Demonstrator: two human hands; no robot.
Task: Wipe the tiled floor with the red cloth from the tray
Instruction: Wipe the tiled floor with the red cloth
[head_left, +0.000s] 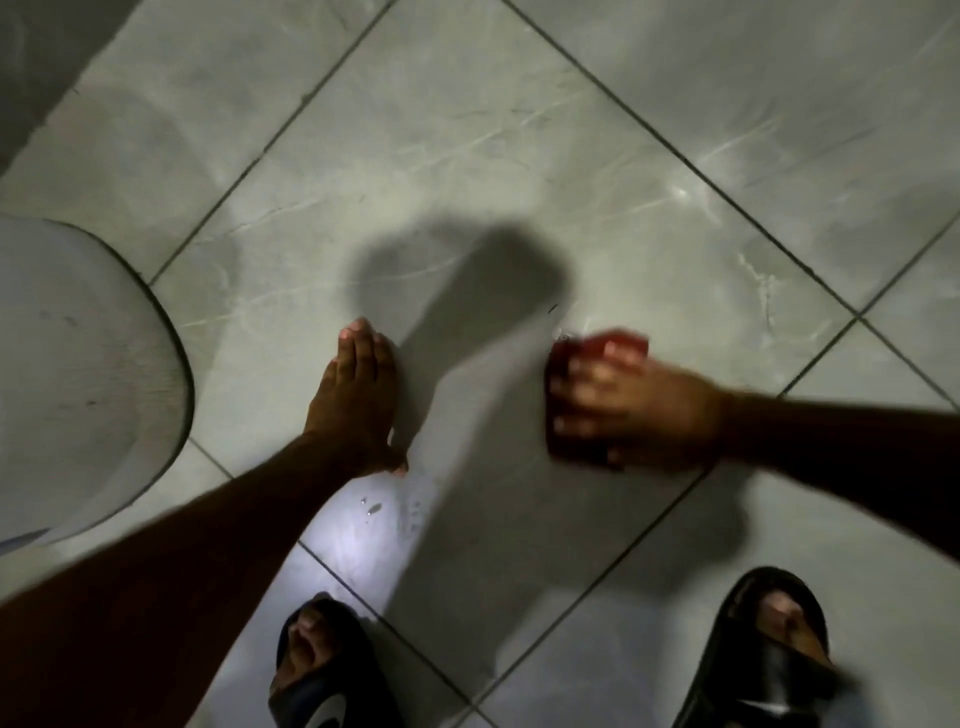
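Note:
The grey marbled tiled floor (493, 156) fills the view, crossed by dark diagonal grout lines. My right hand (639, 405) lies flat on the red cloth (563, 364), pressing it onto the floor right of centre; the hand is blurred by motion. Red cloth shows past my fingertips and along the left side of the hand. My left hand (358, 400) rests flat on the tile left of centre, fingers together and pointing away from me, with nothing in it. The tray is out of view.
A white rounded object (78, 374) stands at the left edge, close to my left hand. My feet in black slides (322, 670) (769, 654) are at the bottom. A few water drops (371, 506) lie by my left wrist.

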